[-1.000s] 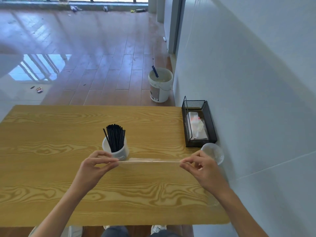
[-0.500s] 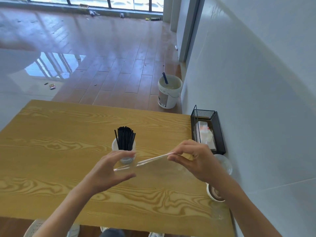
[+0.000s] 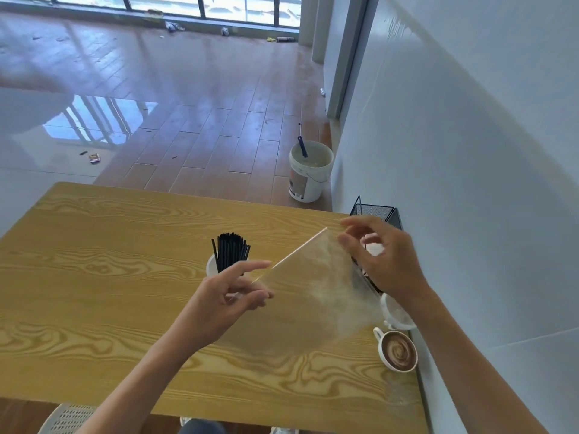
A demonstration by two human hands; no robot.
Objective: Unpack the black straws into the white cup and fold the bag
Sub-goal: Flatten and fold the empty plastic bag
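A bunch of black straws [image 3: 231, 251] stands upright in the white cup [image 3: 211, 266] at the middle of the wooden table [image 3: 94, 261]. The clear plastic bag [image 3: 316, 286] hangs in the air to the right of the cup, its stiff top edge slanting up to the right. My left hand [image 3: 230, 297] pinches the bag's lower left corner, index finger stretched out. My right hand [image 3: 380, 260] grips the upper right corner with bent fingers. The bag looks empty and see-through.
A black mesh box [image 3: 372, 214] stands against the wall, partly behind my right hand. A cup of coffee [image 3: 398, 351] and a clear lid or cup [image 3: 395, 313] sit at the table's right edge. A white bucket [image 3: 310, 172] stands on the floor beyond.
The bag, held flat and level before, is now lifted and tilted, its right end raised. My right hand moved up, my left hand moved right in front of the cup. The view shifted right.
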